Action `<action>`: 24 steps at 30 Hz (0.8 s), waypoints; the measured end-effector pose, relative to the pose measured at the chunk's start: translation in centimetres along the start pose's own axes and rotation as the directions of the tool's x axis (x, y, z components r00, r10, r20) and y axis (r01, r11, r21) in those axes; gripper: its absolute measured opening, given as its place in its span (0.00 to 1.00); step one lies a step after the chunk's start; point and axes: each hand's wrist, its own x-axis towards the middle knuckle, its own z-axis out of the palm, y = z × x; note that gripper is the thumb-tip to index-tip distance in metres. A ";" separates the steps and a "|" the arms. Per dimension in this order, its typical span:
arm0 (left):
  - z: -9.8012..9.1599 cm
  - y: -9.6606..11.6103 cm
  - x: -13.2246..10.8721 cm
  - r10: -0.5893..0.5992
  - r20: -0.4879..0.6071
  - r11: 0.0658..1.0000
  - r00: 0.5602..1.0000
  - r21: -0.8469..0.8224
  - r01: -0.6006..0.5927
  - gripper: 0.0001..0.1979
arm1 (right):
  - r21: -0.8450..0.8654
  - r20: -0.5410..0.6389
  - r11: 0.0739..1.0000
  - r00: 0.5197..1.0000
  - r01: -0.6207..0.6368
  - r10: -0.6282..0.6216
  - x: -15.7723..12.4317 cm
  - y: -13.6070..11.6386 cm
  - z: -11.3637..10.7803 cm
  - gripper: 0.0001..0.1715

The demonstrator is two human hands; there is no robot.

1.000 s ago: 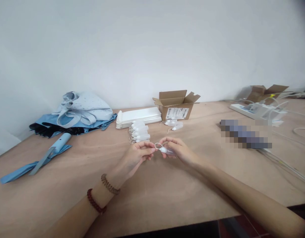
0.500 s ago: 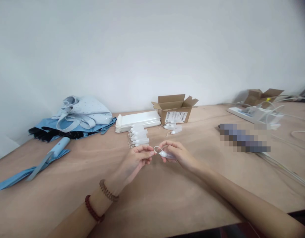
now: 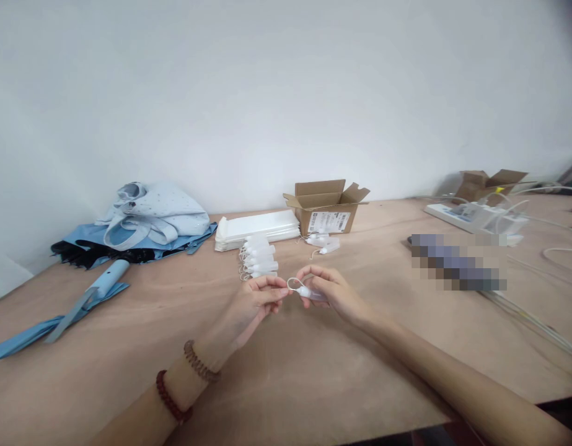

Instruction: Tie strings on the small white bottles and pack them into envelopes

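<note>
Between both hands sits a small white plastic piece with a cord loop [image 3: 304,288], held just above the wooden table [image 3: 313,365]. My left hand [image 3: 253,305] pinches the loop's end with closed fingers. My right hand [image 3: 331,292] is closed round the piece's white body. Just beyond my hands lies a row of several similar white pieces [image 3: 260,259]. A few more white pieces [image 3: 323,242] lie in front of an open cardboard box [image 3: 326,205].
A stack of flat white bags [image 3: 255,225] lies beside the box. A blue umbrella [image 3: 88,291] and light blue cloth bags [image 3: 150,214] are at the left. A power strip [image 3: 471,216], cables and a second cardboard box [image 3: 488,181] are at the right.
The view has tilted up a little, so everything sits slightly lower in the picture. Both hands keep their grip on the white piece and hardly move.
</note>
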 end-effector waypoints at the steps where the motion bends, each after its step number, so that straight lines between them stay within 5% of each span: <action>1: 0.0 0.0 0.0 0.004 0.004 1.000 1.000 0.001 -0.004 0.08 | -0.005 -0.003 1.000 1.000 -0.001 0.001 0.0 -0.1 0.0 0.08; 15: -0.3 -0.4 0.0 0.178 -0.080 0.959 0.981 0.238 -0.154 0.09 | -0.035 0.058 0.999 0.998 -0.001 0.003 0.1 0.5 0.1 0.16; 24: 0.0 -0.8 0.1 0.175 -0.087 0.946 0.981 0.291 -0.143 0.11 | -0.177 0.084 0.981 0.994 0.077 -0.063 -0.4 0.6 0.3 0.19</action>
